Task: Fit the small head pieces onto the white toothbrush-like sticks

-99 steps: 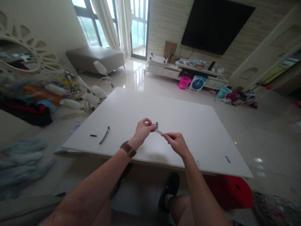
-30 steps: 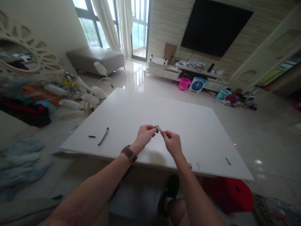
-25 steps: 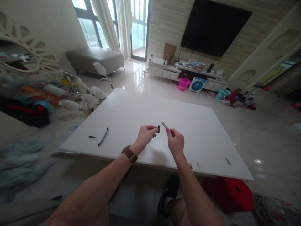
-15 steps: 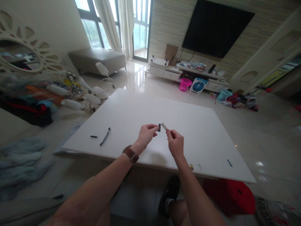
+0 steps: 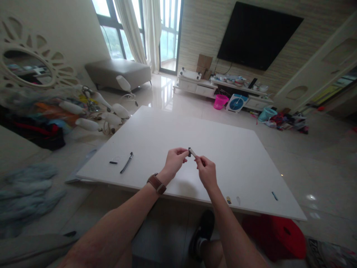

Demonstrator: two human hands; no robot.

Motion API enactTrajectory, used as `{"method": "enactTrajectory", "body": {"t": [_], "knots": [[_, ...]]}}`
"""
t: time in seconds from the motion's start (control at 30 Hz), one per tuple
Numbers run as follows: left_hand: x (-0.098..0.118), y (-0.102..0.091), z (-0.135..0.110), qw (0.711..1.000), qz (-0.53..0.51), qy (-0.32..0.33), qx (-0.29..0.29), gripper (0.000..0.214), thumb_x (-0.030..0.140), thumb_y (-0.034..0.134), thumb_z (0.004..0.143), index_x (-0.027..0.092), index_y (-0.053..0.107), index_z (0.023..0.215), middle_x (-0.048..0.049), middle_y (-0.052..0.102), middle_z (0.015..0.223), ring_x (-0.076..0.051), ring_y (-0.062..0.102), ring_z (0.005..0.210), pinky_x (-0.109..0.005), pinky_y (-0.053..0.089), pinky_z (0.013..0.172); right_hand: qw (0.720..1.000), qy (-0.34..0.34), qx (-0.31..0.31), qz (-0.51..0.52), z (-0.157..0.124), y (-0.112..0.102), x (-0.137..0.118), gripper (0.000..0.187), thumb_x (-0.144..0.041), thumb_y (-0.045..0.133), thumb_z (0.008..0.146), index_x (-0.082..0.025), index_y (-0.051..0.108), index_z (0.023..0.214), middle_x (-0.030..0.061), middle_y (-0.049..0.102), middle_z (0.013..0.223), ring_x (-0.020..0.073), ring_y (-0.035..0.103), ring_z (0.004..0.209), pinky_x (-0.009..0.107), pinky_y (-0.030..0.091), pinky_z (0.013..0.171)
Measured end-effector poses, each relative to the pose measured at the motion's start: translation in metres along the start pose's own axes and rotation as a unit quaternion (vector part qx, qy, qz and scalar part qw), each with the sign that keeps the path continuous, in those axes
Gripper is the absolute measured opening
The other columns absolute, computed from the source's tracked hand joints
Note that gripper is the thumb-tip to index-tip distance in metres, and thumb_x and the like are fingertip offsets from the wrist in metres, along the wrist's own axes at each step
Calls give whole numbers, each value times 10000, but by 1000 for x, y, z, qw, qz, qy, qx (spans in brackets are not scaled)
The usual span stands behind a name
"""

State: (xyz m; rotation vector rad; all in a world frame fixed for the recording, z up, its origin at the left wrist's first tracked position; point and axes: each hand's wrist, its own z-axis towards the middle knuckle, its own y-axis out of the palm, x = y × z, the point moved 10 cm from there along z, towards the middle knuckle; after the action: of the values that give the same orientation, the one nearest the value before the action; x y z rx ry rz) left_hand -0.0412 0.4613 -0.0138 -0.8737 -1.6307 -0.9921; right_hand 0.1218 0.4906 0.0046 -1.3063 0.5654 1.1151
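Above a white table [image 5: 156,130], my left hand [image 5: 175,160] pinches a small dark part [image 5: 189,152] between thumb and fingers. A brown watch strap sits on that wrist. My right hand [image 5: 205,171] is closed on a short pale strip [image 5: 193,152], whose far end meets the dark part. The two hands are close together, a little above the table's near middle.
On the table's left lie a thin dark tool [image 5: 126,162] and a small black piece [image 5: 113,162]. A small blue bit [image 5: 275,195] rests near the right front edge. A red stool [image 5: 279,234] stands under the table, and white lamp parts [image 5: 111,111] lie on the floor at left.
Half a second ago the dark part and the pale strip were slightly apart. They have come together again, with my right hand shifted a little left toward my left hand.
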Motion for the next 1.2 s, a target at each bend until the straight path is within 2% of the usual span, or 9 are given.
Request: {"method": "enactTrajectory", "body": {"t": [0.47, 0.73, 0.93, 1.07, 1.2], "knots": [[-3, 1, -2, 1000, 28, -5, 0, 189, 281, 705, 722, 110, 728, 798, -57, 697, 733, -89, 535, 538, -226, 401, 525, 1000, 11, -12, -8, 2, 3, 7, 448, -527, 500, 958, -165, 687, 771, -18, 530, 575, 121, 456, 548, 253, 290, 535], [-1, 2, -4, 999, 36, -5, 0, 129, 252, 702, 712, 127, 721, 736, -39, 677, 674, -91, 527, 536, -223, 398, 524, 1000, 21, -6, -11, 3, 3, 11, 467, -538, 480, 963, -162, 713, 812, -6, 557, 585, 126, 462, 543, 248, 302, 538], [-2, 7, -8, 999, 33, -13, -1, 98, 214, 680, 705, 133, 725, 737, -39, 678, 665, -94, 531, 522, -228, 402, 522, 997, 8, 64, -31, 1, -16, 3, 445, -543, 530, 945, -159, 681, 777, 0, 574, 608, 122, 463, 552, 254, 296, 546], [-3, 11, -8, 999, 27, -17, -13, 115, 227, 686, 706, 135, 732, 757, -43, 687, 683, -94, 533, 524, -231, 406, 525, 997, 6, 77, 9, 0, -19, -3, 419, -523, 554, 933, -155, 658, 761, -5, 557, 622, 116, 453, 571, 246, 316, 550], [-3, 15, -7, 999, 17, -5, -36, 148, 273, 708, 710, 136, 736, 756, -41, 689, 699, -89, 533, 538, -229, 408, 534, 995, 23, 52, 80, 0, -10, -2, 375, -527, 614, 885, -158, 668, 840, -14, 539, 678, 96, 424, 550, 226, 299, 495]]}}
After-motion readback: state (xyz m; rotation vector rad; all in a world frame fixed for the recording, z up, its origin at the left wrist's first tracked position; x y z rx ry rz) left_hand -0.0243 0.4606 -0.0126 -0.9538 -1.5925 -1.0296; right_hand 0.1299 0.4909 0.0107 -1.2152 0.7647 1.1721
